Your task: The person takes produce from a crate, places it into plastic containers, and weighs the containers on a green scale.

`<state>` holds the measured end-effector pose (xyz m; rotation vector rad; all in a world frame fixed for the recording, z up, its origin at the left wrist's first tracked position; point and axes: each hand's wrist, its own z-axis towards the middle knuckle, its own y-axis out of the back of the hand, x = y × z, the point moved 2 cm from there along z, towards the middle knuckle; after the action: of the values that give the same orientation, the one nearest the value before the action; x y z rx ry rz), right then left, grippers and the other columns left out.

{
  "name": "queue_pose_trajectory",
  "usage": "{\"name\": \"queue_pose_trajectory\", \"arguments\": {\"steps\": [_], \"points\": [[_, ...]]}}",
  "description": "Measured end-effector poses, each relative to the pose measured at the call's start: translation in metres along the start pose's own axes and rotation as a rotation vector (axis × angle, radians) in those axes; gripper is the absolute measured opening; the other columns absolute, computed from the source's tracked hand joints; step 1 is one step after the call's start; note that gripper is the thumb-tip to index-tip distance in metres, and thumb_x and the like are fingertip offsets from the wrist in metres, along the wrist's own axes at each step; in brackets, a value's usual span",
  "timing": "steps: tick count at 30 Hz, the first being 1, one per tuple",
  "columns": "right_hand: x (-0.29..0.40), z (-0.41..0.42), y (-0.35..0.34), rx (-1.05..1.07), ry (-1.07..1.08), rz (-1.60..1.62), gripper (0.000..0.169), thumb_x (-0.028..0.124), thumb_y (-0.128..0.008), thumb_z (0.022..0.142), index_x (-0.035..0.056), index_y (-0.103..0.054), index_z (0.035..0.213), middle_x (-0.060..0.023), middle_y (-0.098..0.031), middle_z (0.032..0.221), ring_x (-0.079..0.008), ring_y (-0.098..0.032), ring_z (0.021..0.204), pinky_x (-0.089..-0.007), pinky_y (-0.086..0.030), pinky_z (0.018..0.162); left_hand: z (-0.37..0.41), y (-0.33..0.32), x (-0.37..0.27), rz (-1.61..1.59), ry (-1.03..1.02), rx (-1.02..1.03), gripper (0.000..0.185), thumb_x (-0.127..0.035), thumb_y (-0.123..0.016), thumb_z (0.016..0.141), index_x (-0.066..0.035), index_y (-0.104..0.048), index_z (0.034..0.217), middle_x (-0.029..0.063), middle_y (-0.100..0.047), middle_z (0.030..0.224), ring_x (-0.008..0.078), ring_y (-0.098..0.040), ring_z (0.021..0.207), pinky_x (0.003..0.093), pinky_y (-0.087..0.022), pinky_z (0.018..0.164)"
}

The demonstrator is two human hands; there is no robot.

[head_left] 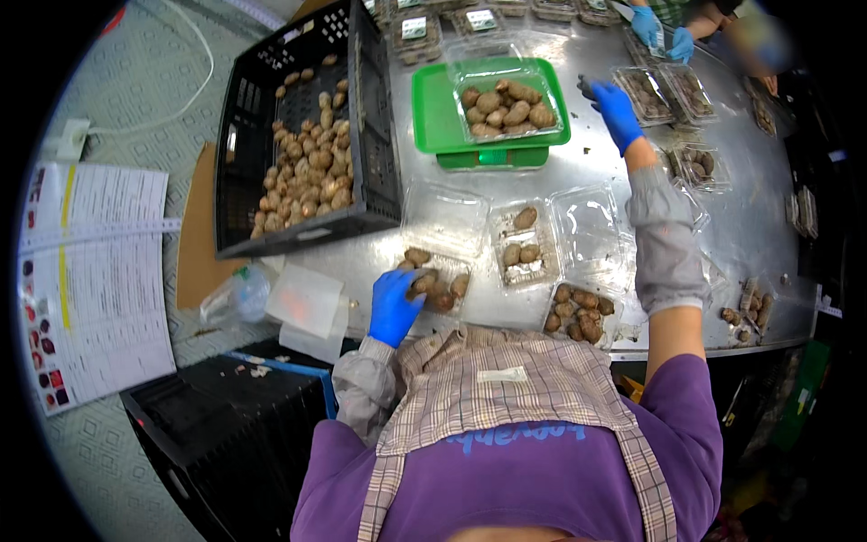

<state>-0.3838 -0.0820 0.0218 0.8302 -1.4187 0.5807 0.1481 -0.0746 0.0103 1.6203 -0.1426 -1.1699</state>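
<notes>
My left hand point(394, 305), in a blue glove, touches brown tubers, perhaps taro, in an open clear plastic clamshell box point(443, 281) near the table's front edge. Whether its fingers grip one cannot be seen. My right hand point(616, 115), also gloved in blue, reaches out over the steel table beside the green scale; its dark fingertips are close together, and any grip is unclear. On the scale's green tray point(433, 115) stands an open clamshell full of tubers point(508, 107). Between my arms lie another open clamshell holding a few tubers point(525, 247) and a fuller one point(581, 311).
A black plastic crate point(376, 135) of loose tubers stands at the left. Filled boxes point(643, 95) lie at the right and along the far side. A co-worker's light-blue gloved hands point(645, 26) are at the far right. Papers and a plastic bag point(237, 295) lie left of my left hand.
</notes>
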Motion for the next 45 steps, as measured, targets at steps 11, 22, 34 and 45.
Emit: {"name": "queue_pose_trajectory", "arguments": {"steps": [11, 22, 34, 45], "points": [[-0.009, 0.105, -0.073, 0.103, -0.384, 0.105, 0.07, 0.052, -0.054, 0.089, 0.0007, -0.042, 0.135, -0.0151, -0.056, 0.126, -0.0193, -0.058, 0.098, -0.0303, -0.047, 0.08, -0.028, 0.004, 0.004, -0.231, 0.224, -0.184, 0.044, -0.008, -0.066, 0.078, -0.009, -0.059, 0.122, 0.0134, -0.062, 0.112, 0.0287, -0.057, 0.104, 0.0361, -0.045, 0.092], [0.014, 0.044, -0.043, 0.288, 0.108, -0.003, 0.043, 0.024, -0.056, 0.089, 0.0024, -0.056, 0.127, -0.0148, -0.061, 0.119, -0.018, -0.057, 0.107, -0.0312, -0.045, 0.09, 0.111, 0.021, -0.018, -0.839, 0.232, -0.317, 0.035, -0.012, -0.053, 0.092, 0.002, -0.055, 0.125, 0.0128, -0.063, 0.116, 0.0176, -0.058, 0.108, 0.0283, -0.043, 0.094], [-0.009, -0.035, -0.033, 0.249, -0.214, -0.067, 0.037, 0.033, -0.062, 0.089, 0.0013, -0.064, 0.107, -0.0042, -0.067, 0.086, -0.0096, -0.059, 0.072, -0.0231, -0.044, 0.061, 0.262, -0.061, -0.009, -1.022, 0.459, 0.066, 0.045, -0.01, -0.057, 0.086, 0.0, -0.05, 0.129, 0.0106, -0.066, 0.093, 0.0174, -0.064, 0.073, 0.0278, -0.05, 0.063], [-0.008, -0.034, -0.026, 0.501, -0.367, 0.136, 0.023, 0.026, -0.055, 0.088, 0.0045, -0.063, 0.088, -0.0089, -0.07, 0.079, -0.0137, -0.065, 0.062, -0.021, -0.037, 0.048, 0.286, -0.055, -0.01, -1.044, 0.522, 0.096, 0.053, -0.002, -0.058, 0.08, 0.001, -0.046, 0.132, 0.008, -0.064, 0.084, 0.0148, -0.06, 0.066, 0.0253, -0.049, 0.061]]}}
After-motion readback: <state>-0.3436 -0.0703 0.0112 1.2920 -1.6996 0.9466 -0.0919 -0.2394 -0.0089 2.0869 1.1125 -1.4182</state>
